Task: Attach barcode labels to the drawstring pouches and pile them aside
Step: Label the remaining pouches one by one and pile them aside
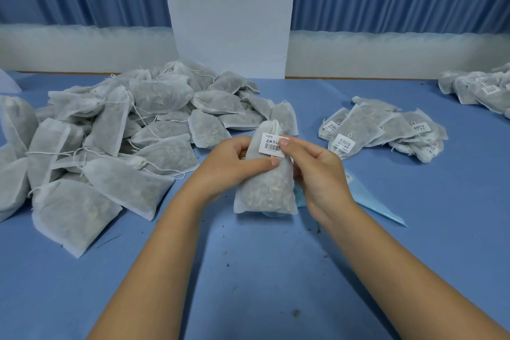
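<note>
A packing workroom: blue-covered table (262,270), heap of filled pouches (110,132) at 10 o'clock, labelled pouches (386,130) at 2.

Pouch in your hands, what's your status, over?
Left hand: grip on pouch. Right hand: pinching barcode label at pouch's top. Nothing blocking; labelled pile lies to the right.

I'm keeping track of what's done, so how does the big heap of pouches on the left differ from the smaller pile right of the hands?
The left heap is larger and sprawls wide; the right pile holds far fewer pouches. No labels show on the left heap, while several pouches in the right pile carry white barcode labels. Both hold whitish drawstring pouches with dark filling, on the blue table.
</note>
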A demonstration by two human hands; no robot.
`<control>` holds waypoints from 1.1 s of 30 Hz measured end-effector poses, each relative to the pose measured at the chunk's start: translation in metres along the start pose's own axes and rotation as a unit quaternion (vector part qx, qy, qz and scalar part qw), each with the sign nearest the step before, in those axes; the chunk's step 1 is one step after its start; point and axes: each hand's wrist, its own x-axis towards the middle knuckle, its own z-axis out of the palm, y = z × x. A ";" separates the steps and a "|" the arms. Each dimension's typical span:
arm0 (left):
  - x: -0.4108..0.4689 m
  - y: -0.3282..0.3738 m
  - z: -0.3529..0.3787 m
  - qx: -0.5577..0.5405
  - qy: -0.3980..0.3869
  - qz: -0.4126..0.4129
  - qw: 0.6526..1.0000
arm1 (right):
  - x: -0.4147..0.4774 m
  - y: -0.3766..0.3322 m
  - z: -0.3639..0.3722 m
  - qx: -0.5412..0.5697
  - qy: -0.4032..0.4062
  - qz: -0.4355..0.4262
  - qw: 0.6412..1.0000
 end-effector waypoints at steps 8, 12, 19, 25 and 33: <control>0.000 0.004 0.006 -0.003 0.052 -0.018 0.998 | -0.002 0.007 0.001 -0.139 0.026 -0.101 0.985; 0.002 0.003 0.006 -0.007 0.072 -0.013 0.997 | -0.002 0.007 0.000 -0.181 0.034 -0.132 0.974; -0.002 0.008 0.005 -0.055 0.041 -0.003 0.998 | 0.004 -0.002 -0.004 -0.141 -0.009 -0.033 0.989; -0.004 0.009 0.007 -0.079 0.014 -0.011 0.997 | 0.011 -0.011 -0.009 0.018 -0.114 0.130 0.985; 0.000 0.005 0.010 -0.042 0.074 0.007 0.996 | 0.009 -0.016 -0.008 -0.089 -0.080 0.047 0.992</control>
